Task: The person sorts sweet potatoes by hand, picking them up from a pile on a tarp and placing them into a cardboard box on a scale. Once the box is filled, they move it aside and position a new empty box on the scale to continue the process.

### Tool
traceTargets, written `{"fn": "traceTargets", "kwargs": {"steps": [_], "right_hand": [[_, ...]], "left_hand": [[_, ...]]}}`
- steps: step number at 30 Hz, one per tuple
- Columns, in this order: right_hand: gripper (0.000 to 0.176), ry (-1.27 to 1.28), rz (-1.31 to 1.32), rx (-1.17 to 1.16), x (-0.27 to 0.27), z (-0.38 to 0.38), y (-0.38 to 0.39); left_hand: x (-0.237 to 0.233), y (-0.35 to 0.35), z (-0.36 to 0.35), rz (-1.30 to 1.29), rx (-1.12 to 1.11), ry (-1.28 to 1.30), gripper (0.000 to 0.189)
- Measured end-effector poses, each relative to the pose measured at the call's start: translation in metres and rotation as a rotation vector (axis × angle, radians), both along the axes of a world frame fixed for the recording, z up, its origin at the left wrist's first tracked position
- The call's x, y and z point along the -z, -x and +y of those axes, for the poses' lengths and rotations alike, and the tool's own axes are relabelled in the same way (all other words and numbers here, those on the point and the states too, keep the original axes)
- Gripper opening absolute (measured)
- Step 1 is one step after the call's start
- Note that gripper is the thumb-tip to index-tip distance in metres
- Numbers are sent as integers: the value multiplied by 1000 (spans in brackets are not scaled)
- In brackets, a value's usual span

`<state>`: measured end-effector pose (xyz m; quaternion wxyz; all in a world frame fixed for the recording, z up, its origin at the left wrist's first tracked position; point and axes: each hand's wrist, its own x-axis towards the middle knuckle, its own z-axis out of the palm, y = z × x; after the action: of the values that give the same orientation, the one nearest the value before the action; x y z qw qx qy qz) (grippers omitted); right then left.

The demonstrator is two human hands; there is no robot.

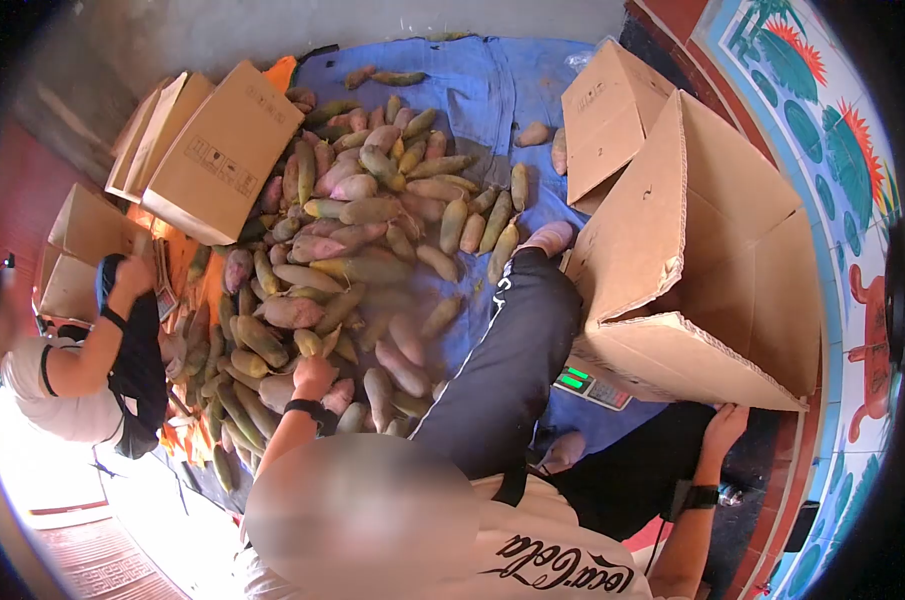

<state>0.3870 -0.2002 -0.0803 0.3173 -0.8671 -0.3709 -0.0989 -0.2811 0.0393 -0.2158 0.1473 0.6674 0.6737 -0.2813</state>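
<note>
Your left hand (313,376) curls on the fruit pile (372,212), left of the box (712,250), grasp unclear; right hand (724,422), released, touches its underside.

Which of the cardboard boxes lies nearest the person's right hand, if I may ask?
The large open cardboard box beside the scale; the right hand is at its lower edge, the others lie farther off.

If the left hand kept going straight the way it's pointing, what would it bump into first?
Probably the pile of long green and pink produce: the left hand sits at its near edge, and a yellowish piece lies just beyond it.
</note>
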Motion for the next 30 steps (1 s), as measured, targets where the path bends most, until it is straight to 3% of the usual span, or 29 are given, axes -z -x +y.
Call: {"fn": "traceTargets", "kwargs": {"steps": [3, 6, 9, 11, 13, 14, 18, 19, 21, 22, 23, 25, 27, 30], "right_hand": [[15, 45, 1, 13, -9, 4, 7], [17, 44, -83, -7, 11, -4, -10], [20, -26, -8, 8, 4, 2, 1], [21, -52, 47, 13, -6, 7, 14], [22, -79, 103, 18, -10, 9, 19], [22, -93, 89, 6, -9, 10, 19], [27, -30, 39, -5, -15, 11, 23], [27, -41, 40, 1, -12, 10, 21], [33, -60, 111, -2, -3, 9, 14], [33, -72, 110, 3, -5, 10, 16], [34, -52, 72, 10, -10, 12, 21], [36, -43, 35, 19, -14, 14, 23], [37, 9, 62, 20, -15, 12, 25], [37, -32, 115, 17, -14, 13, 25]], "left_hand": [[-4, -6, -2, -9, 45, -33, 35], [70, 18, 9, -74, 95, -198, 22], [31, -13, 22, -167, 288, -337, 24], [70, 8, 42, -224, 370, -425, 23], [99, 24, 64, -778, 27, -359, 20], [-25, -44, 39, -1357, -789, -186, 17], [-116, -95, 37, -1603, -892, -206, 17], [-131, -102, 38, -1607, -879, -210, 17], [-157, -115, 42, -1579, -362, -357, 19], [-183, -136, 39, -1734, -541, -323, 23], [-200, -146, 41, -1740, -527, -327, 23], [-231, -160, 45, -1745, -299, -452, 23], [-276, -182, 39, -1718, -218, -524, 25], [-342, -223, 20, -1983, -61, -486, 25]]}}
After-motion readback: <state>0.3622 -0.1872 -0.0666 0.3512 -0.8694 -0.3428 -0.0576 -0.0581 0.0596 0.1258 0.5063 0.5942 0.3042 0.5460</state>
